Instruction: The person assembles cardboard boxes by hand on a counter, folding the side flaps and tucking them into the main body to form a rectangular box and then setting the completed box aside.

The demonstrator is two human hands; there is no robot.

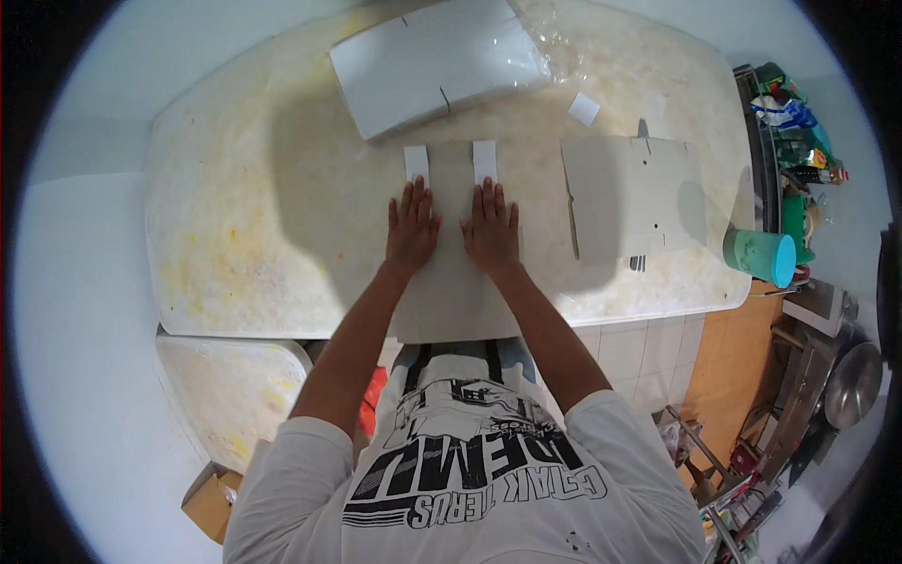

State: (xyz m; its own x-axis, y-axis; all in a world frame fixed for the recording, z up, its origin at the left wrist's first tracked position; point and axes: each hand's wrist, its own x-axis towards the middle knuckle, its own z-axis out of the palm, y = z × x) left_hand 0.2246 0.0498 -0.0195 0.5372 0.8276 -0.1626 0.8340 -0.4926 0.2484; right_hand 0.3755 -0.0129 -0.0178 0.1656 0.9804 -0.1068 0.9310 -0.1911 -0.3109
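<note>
A grey cardboard piece point(455, 296) lies in front of me, its near end at the table's edge by my body. Two white tabs, a left tab point(415, 160) and a right tab point(484, 158), stick out at its far end. My left hand point(411, 235) rests flat with fingers stretched, its fingertips on the lower part of the left tab. In the same way, my right hand point(492, 233) lies palm down with its fingertips on the right tab. Neither hand grips anything; the palms cover the cardboard's side edges.
A stack of white sheets point(423, 70) in clear plastic sits at the far side of the table point(216, 207). Right of my hands are another grey cardboard piece point(634, 188) and a small white square point(583, 109). A green tumbler point(752, 252) with a blue lid stands near the right edge.
</note>
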